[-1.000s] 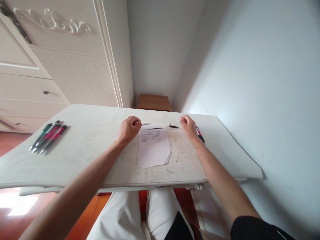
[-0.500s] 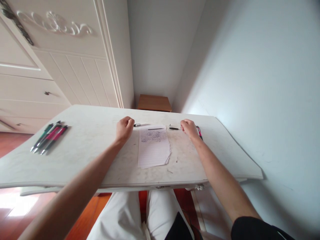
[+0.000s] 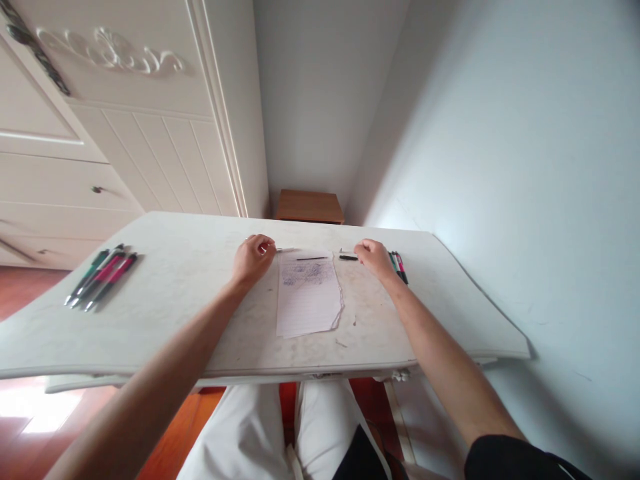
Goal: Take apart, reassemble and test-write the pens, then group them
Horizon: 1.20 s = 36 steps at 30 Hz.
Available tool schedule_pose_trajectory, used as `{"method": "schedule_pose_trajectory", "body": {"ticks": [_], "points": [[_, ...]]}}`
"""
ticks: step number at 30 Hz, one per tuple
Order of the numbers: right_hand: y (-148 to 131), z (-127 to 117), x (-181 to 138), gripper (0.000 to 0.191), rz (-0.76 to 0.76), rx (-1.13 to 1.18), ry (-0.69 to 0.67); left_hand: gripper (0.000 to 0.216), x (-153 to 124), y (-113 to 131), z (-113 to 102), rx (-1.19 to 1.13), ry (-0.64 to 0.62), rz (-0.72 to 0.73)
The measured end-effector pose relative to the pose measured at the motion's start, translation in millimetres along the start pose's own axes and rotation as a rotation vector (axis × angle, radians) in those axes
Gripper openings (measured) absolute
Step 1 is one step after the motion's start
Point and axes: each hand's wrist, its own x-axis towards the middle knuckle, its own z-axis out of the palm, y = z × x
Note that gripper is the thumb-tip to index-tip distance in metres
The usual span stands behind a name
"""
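A lined sheet of paper [image 3: 309, 300] with blue scribbles at its top lies on the white table [image 3: 190, 300]. Above it lies a thin black refill [image 3: 311, 258]. My left hand [image 3: 254, 259] rests just left of the sheet with fingers curled, its fingertips closed on the end of a small white pen part [image 3: 285, 250]. My right hand [image 3: 375, 259] rests right of the sheet, fingers curled, fingertips pinching the end of a short black pen part [image 3: 348, 257].
Several pens [image 3: 101, 277], green, pink and black, lie together near the table's left edge. A few more pens [image 3: 399, 264] lie just right of my right hand. A white wardrobe [image 3: 125, 147] stands behind left, a wooden stand [image 3: 309, 205] beyond the table, a wall at right.
My left hand slid slightly back toward the white pen part after pulling away from it. My right hand shifted a little left to the black part, uncovering more of the pens beside it.
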Motion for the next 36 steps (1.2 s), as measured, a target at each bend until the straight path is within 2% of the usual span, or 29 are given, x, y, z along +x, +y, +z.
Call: {"method": "schedule_pose_trajectory", "body": {"ticks": [4,10,15,19,26,31,36], "points": [[-1,4,-1,0.021,-0.039,0.024,-0.028,0.038,0,-6,3,0.103,-0.141,0.085],[-5,13,-7,0.023,-0.173,0.049,-0.049,0.031,2,-17,6,0.233,-0.194,0.127],[-13,26,-18,0.016,-0.319,-0.001,-0.133,0.027,9,-27,-1,0.151,-0.212,0.243],[-18,35,-23,0.013,-0.432,-0.074,-0.181,0.025,13,-30,-5,0.068,-0.22,0.273],[-24,43,-24,0.011,-0.411,-0.172,-0.216,0.027,12,-24,-8,-0.075,-0.208,0.231],[-26,50,-22,0.013,-0.458,-0.287,-0.203,0.026,10,-15,-12,-0.126,-0.233,0.263],[-31,49,-23,0.013,-0.504,-0.299,-0.193,0.026,7,-11,-11,-0.221,-0.245,0.197]]}}
